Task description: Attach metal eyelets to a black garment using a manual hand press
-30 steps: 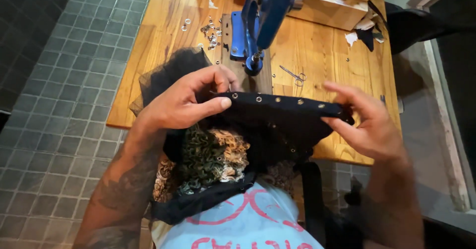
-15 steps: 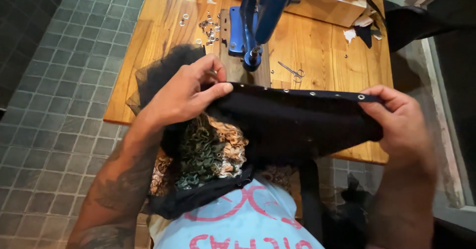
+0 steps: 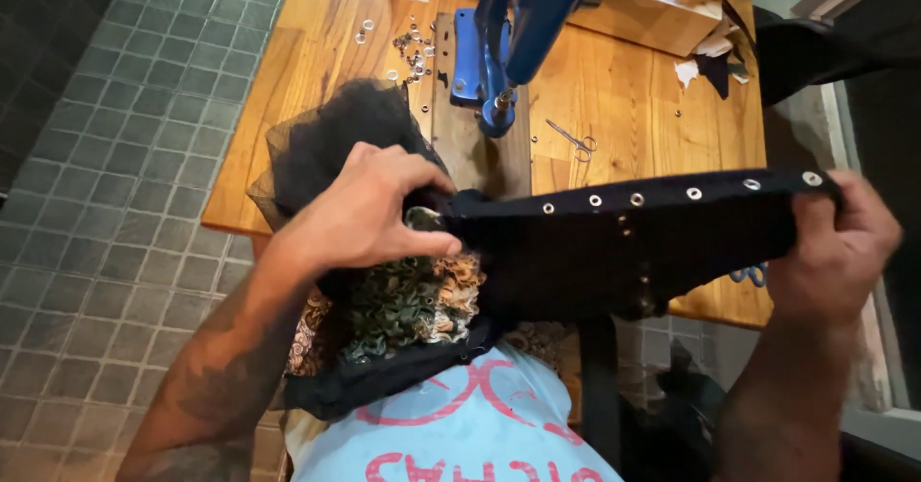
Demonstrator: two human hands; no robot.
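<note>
**Black eyelet strip stretched between two hands**

The left hand [image 3: 369, 215] pinches the left end of a black fabric strip [image 3: 624, 242] studded with metal eyelets; the right hand [image 3: 833, 242] grips its right end, fingers curled closed. The strip hangs taut above the wooden table's [image 3: 317, 50] near edge. Farther back stand a blue eyelet press [image 3: 513, 31], loose eyelets [image 3: 408, 46] and small scissors [image 3: 573, 140].

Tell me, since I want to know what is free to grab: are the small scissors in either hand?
No, the small scissors lie on the wooden table beside the blue press, while both hands hold the black strap.
</note>
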